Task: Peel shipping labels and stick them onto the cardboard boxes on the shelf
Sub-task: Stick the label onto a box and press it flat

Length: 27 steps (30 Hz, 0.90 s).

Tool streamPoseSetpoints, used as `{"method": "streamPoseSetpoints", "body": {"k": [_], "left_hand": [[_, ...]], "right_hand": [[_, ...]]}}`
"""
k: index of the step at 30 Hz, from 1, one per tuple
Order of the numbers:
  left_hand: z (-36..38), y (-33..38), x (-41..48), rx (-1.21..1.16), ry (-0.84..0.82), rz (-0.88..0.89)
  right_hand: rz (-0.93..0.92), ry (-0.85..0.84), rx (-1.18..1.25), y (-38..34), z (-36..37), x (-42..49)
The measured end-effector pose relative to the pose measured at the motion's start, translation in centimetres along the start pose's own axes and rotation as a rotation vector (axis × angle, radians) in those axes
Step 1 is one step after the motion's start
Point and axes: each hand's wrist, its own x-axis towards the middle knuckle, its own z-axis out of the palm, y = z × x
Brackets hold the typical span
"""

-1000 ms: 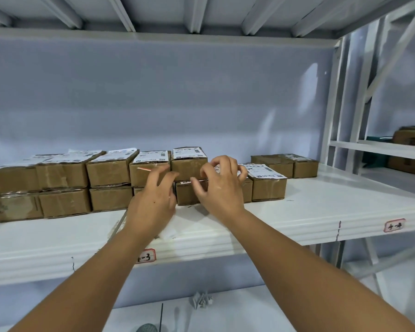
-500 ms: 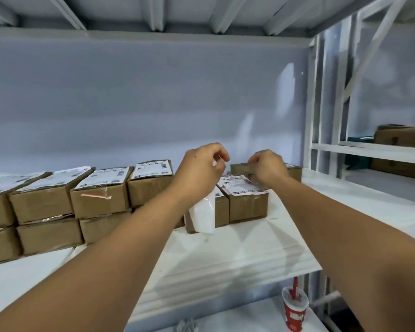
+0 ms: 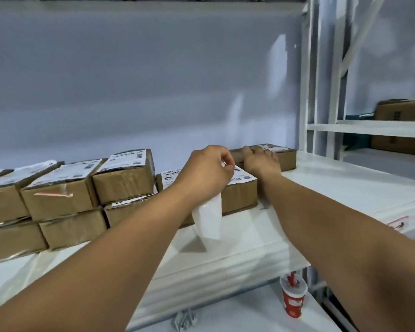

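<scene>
White shipping-label paper [image 3: 207,219] hangs limp from the left hand [image 3: 209,173], pinched between thumb and curled fingers above the front edge of the white metal shelf [image 3: 333,188]. The right hand [image 3: 261,161] rests with its fingers laid out on a brown cardboard box [image 3: 285,161] near the shelf's back right corner, beside that box's white label [image 3: 273,148]. More labelled brown boxes [image 3: 122,185] stand stacked along the left.

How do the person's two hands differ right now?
The left hand is curled, pinching a white paper strip that hangs down; the right hand lies flatter and holds nothing. The left hand is raised by the nearer labelled box; the right hand rests on the cardboard box farther back. Both reach over the white shelf.
</scene>
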Motion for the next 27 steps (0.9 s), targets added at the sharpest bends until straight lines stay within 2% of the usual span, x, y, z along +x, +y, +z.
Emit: {"method": "streamPoseSetpoints", "body": {"k": [3,7,9,13,15,20,27], "left_hand": [[0.3,0.1,-0.5,0.042,-0.007,0.008],[0.3,0.1,-1.2,0.015,0.015,0.033],[-0.1,0.0,-1.6,0.006,0.040,0.035],[-0.9,0.2,-2.3,-0.005,0.027,0.009],[-1.4,0.5,-3.0,-0.006,0.038,-0.009],[-1.9,0.2,-5.9,0.000,0.179,-0.082],[-4.9,-2.8,-10.0,0.009,0.302,-0.218]], "right_hand": [[0.033,-0.024,0.068,0.0,-0.3,-0.2],[0.093,-0.052,0.341,0.3,-0.8,-0.8],[0.126,0.063,0.481,0.4,-1.3,-1.3],[0.201,0.418,0.709,-0.3,-3.8,-2.8],[0.185,0.472,0.762,-1.6,-5.6,-4.2],[-0.018,0.406,0.577,-6.8,-8.4,-8.6],[-0.009,0.249,0.315,-12.6,-8.0,-12.0]]}}
